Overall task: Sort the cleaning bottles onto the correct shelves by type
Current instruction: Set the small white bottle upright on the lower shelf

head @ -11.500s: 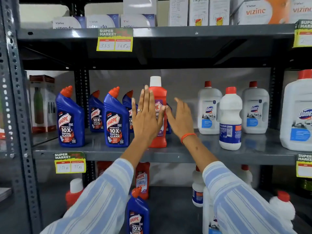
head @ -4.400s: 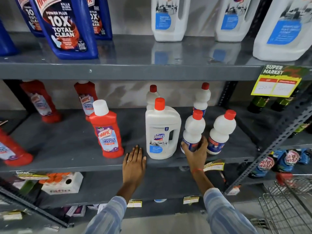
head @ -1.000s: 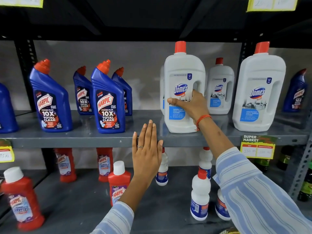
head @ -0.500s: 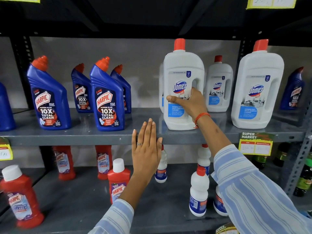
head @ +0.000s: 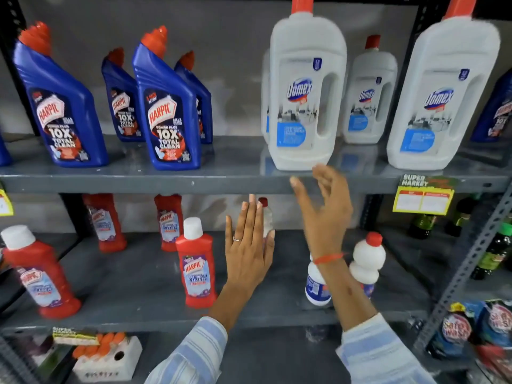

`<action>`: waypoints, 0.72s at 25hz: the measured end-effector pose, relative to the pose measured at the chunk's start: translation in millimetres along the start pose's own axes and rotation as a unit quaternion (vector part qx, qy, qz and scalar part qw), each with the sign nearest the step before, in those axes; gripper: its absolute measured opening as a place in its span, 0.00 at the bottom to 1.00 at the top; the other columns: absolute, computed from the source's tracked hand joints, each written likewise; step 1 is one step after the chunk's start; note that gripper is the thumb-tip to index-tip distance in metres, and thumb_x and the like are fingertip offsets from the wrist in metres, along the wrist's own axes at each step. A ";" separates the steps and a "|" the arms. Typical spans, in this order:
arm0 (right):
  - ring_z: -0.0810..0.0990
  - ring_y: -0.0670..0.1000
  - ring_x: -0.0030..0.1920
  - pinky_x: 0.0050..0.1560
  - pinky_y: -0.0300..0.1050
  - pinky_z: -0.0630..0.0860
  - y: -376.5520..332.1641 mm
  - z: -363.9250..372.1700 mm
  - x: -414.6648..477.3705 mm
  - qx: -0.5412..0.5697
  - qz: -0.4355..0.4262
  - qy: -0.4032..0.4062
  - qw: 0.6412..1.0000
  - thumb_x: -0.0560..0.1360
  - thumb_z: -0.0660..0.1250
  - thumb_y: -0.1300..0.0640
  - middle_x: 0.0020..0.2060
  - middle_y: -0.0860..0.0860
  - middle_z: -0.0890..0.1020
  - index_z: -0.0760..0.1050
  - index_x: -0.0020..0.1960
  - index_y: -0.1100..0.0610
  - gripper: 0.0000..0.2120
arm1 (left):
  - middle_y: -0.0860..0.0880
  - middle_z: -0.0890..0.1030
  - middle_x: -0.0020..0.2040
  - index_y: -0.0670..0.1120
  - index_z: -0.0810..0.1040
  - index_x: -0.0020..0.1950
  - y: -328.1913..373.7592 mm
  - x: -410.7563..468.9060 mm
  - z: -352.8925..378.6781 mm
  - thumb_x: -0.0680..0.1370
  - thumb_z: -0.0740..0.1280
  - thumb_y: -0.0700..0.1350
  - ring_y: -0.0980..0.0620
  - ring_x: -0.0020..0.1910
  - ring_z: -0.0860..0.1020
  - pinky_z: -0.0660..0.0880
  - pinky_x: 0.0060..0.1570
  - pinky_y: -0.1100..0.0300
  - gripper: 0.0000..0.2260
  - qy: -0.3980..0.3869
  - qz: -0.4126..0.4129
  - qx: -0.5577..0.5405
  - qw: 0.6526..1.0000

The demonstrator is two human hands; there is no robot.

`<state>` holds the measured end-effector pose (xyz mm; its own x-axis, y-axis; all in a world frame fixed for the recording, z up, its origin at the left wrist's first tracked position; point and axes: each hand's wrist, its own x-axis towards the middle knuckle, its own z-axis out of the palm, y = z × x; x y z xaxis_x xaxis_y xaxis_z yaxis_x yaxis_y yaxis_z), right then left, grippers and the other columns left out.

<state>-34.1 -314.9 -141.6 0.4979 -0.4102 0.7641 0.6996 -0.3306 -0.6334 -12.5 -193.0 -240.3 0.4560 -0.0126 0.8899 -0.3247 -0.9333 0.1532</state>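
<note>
A large white Domex jug (head: 306, 90) with a red cap stands on the upper grey shelf (head: 221, 182), beside two more white Domex jugs (head: 443, 92). My right hand (head: 324, 214) hangs open just below that jug's base, holding nothing. My left hand (head: 249, 245) is flat and open in front of the lower shelf (head: 133, 289), fingers up. Several blue Harpic bottles (head: 169, 106) stand on the upper shelf's left. Red Harpic bottles (head: 196, 264) and small white bottles (head: 364, 261) stand on the lower shelf; one small white bottle is partly hidden behind my left hand.
A yellow price tag (head: 422, 195) hangs on the upper shelf's edge at right. Dark green bottles (head: 496, 250) and blue pouches (head: 471, 325) fill the neighbouring rack on the right. A white box with orange pieces (head: 105, 353) lies on the bottom shelf.
My right hand has let go of the big white Domex jug and dropped below the shelf edge. The jug stays standing on the upper shelf. My left hand has lowered a little.
</note>
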 end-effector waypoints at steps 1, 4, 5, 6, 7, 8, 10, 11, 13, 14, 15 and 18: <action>0.77 0.48 0.56 0.60 0.37 0.73 16.9 -4.6 -20.0 -0.035 -0.017 0.003 0.999 0.70 0.73 0.50 0.54 0.53 0.79 0.73 0.58 0.59 0.21 | 0.47 0.57 0.75 0.43 0.54 0.76 -0.4 -14.5 7.3 0.80 0.54 0.50 0.53 0.77 0.51 0.45 0.74 0.49 0.26 -0.030 -0.004 -0.007 0.999; 0.71 0.50 0.61 0.66 0.33 0.65 76.4 -25.7 -73.5 -0.171 -0.002 0.001 0.985 0.68 0.74 0.50 0.58 0.59 0.74 0.71 0.61 0.62 0.27 | 0.48 0.58 0.75 0.43 0.59 0.75 -4.7 -68.2 26.2 0.79 0.55 0.51 0.50 0.75 0.58 0.50 0.74 0.47 0.26 -0.152 -0.031 -0.028 0.988; 0.69 0.54 0.64 0.68 0.37 0.64 97.3 -33.1 -87.9 -0.210 0.040 0.001 0.977 0.67 0.76 0.50 0.61 0.62 0.73 0.69 0.64 0.64 0.32 | 0.48 0.58 0.76 0.43 0.60 0.75 -9.3 -88.2 32.3 0.78 0.55 0.53 0.49 0.75 0.59 0.52 0.74 0.46 0.27 -0.199 -0.036 -0.031 0.979; 0.68 0.59 0.66 0.70 0.45 0.65 117.1 -40.1 -100.9 -0.243 0.099 -0.001 0.965 0.65 0.77 0.50 0.63 0.65 0.71 0.66 0.66 0.66 0.37 | 0.48 0.58 0.76 0.43 0.60 0.75 -15.8 -107.3 37.6 0.78 0.55 0.57 0.49 0.75 0.58 0.52 0.74 0.46 0.29 -0.249 -0.042 -0.029 0.967; 0.67 0.64 0.68 0.69 0.53 0.66 134.4 -46.6 -112.0 -0.264 0.168 -0.011 0.950 0.64 0.78 0.51 0.66 0.67 0.69 0.63 0.69 0.66 0.42 | 0.47 0.58 0.76 0.42 0.59 0.75 -23.7 -124.9 41.8 0.77 0.54 0.62 0.48 0.76 0.56 0.49 0.74 0.46 0.33 -0.300 -0.049 -0.023 0.952; 0.65 0.66 0.69 0.69 0.58 0.65 148.7 -52.3 -120.9 -0.271 0.235 -0.033 0.933 0.63 0.78 0.52 0.67 0.67 0.67 0.59 0.71 0.67 0.45 | 0.46 0.57 0.77 0.42 0.58 0.75 -32.4 -139.8 45.2 0.75 0.55 0.66 0.48 0.76 0.55 0.46 0.74 0.48 0.37 -0.344 -0.053 -0.012 0.937; 0.66 0.65 0.68 0.68 0.59 0.66 172.7 -60.8 -132.1 -0.270 0.323 -0.098 0.902 0.62 0.79 0.56 0.67 0.67 0.68 0.58 0.71 0.67 0.46 | 0.45 0.58 0.77 0.40 0.58 0.75 -50.8 -159.8 49.3 0.70 0.61 0.70 0.46 0.76 0.55 0.40 0.73 0.52 0.44 -0.411 -0.059 0.008 0.910; 0.68 0.65 0.66 0.66 0.59 0.67 182.5 -63.4 -134.6 -0.268 0.342 -0.121 0.893 0.61 0.79 0.57 0.65 0.66 0.71 0.60 0.69 0.67 0.44 | 0.44 0.58 0.76 0.40 0.58 0.75 -59.8 -165.8 50.7 0.69 0.64 0.69 0.45 0.76 0.56 0.38 0.73 0.53 0.46 -0.434 -0.062 0.016 0.898; 0.72 0.64 0.63 0.61 0.58 0.72 192.9 -65.9 -135.4 -0.247 0.372 -0.125 0.886 0.61 0.79 0.60 0.63 0.63 0.74 0.63 0.66 0.65 0.40 | 0.44 0.55 0.78 0.40 0.53 0.76 -72.4 -172.9 53.9 0.70 0.65 0.66 0.46 0.76 0.53 0.40 0.74 0.52 0.45 -0.472 -0.061 0.041 0.879; 0.74 0.64 0.62 0.59 0.56 0.73 195.2 -65.4 -136.0 -0.233 0.386 -0.117 0.885 0.61 0.79 0.60 0.62 0.61 0.75 0.63 0.65 0.63 0.39 | 0.45 0.53 0.78 0.41 0.50 0.76 -75.5 -175.4 56.3 0.72 0.64 0.64 0.47 0.77 0.51 0.42 0.75 0.52 0.43 -0.479 -0.059 0.053 0.874; 0.76 0.63 0.61 0.57 0.55 0.74 196.8 -63.9 -136.7 -0.227 0.391 -0.112 0.885 0.61 0.79 0.60 0.62 0.60 0.76 0.63 0.64 0.61 0.38 | 0.45 0.51 0.78 0.42 0.49 0.77 -77.0 -177.0 58.6 0.74 0.62 0.63 0.48 0.77 0.50 0.44 0.75 0.51 0.41 -0.479 -0.058 0.061 0.874; 0.77 0.62 0.59 0.56 0.54 0.75 198.5 -53.5 -144.7 -0.219 0.378 -0.146 0.888 0.61 0.79 0.58 0.62 0.58 0.77 0.63 0.65 0.59 0.38 | 0.47 0.48 0.79 0.43 0.46 0.77 -77.8 -178.8 63.4 0.76 0.60 0.61 0.49 0.77 0.48 0.45 0.75 0.52 0.39 -0.487 -0.058 0.076 0.868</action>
<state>5.3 -366.6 -384.4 0.8968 -0.4385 0.0590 -0.1255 -0.3801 -0.9164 -16.2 -140.9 -438.6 0.9867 -0.1438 0.0753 -0.1505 -0.9843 0.0924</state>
